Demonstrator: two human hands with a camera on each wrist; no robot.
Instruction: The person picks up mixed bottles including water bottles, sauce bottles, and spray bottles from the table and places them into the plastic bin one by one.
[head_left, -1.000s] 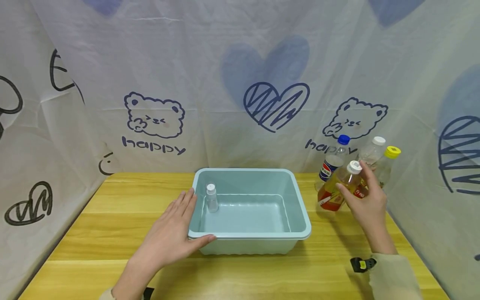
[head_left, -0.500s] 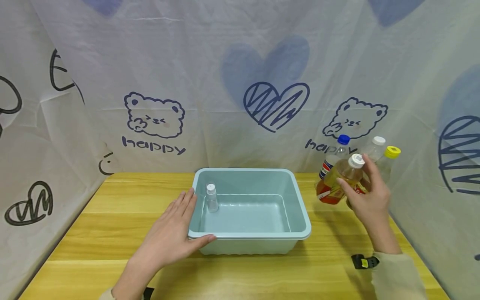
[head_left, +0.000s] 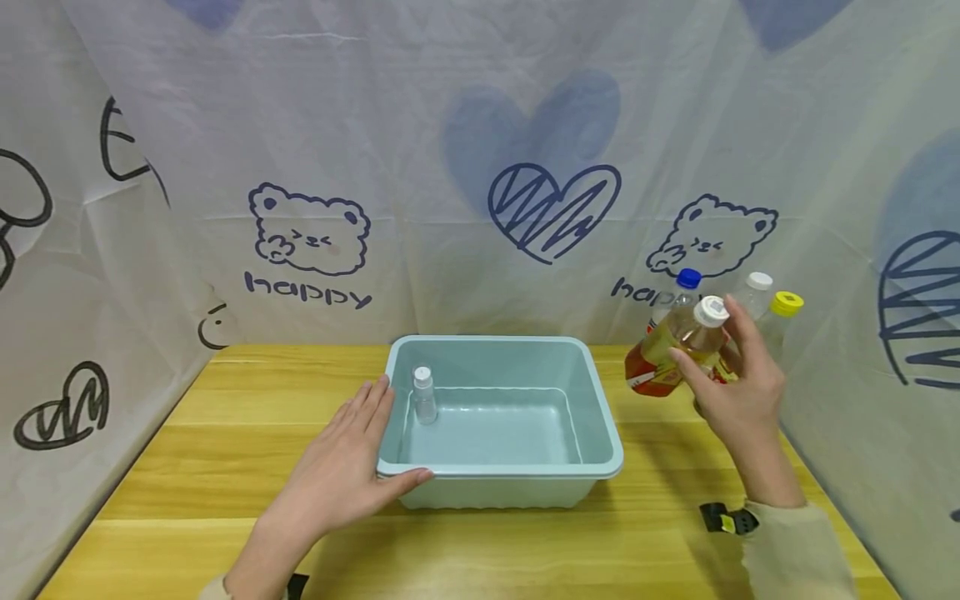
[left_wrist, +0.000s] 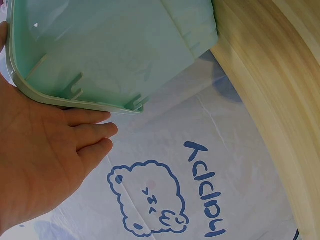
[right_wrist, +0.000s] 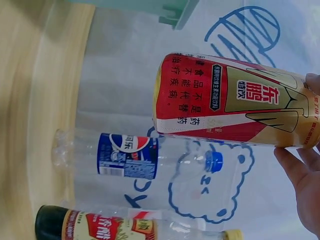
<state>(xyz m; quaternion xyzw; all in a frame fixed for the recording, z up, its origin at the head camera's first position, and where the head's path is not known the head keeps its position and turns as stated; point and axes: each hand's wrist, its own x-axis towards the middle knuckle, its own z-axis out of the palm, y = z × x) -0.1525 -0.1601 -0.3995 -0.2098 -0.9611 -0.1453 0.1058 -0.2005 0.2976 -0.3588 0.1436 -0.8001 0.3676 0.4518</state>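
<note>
One bottle [head_left: 662, 358], white-capped, hung tilted above the table [head_left: 540, 554], right of the tub [head_left: 498, 472]. Right grip [head_left: 742, 392] curled round its upper part, likely to leave the base free. Left grip [head_left: 337, 458] straight-fingered against the tub's left rim, seemingly steadying it. Vial [head_left: 424, 398] inside, left end. Blue-capped bottle [right_wrist: 127, 156] and yellow-capped bottle [right_wrist: 112, 225] stood behind, perhaps grouped for reach.

Small bottle [head_left: 425, 400] in tub [head_left: 501, 492] at left, right of tub held bottle [head_left: 660, 357] before three others [head_left: 786, 305]
</note>
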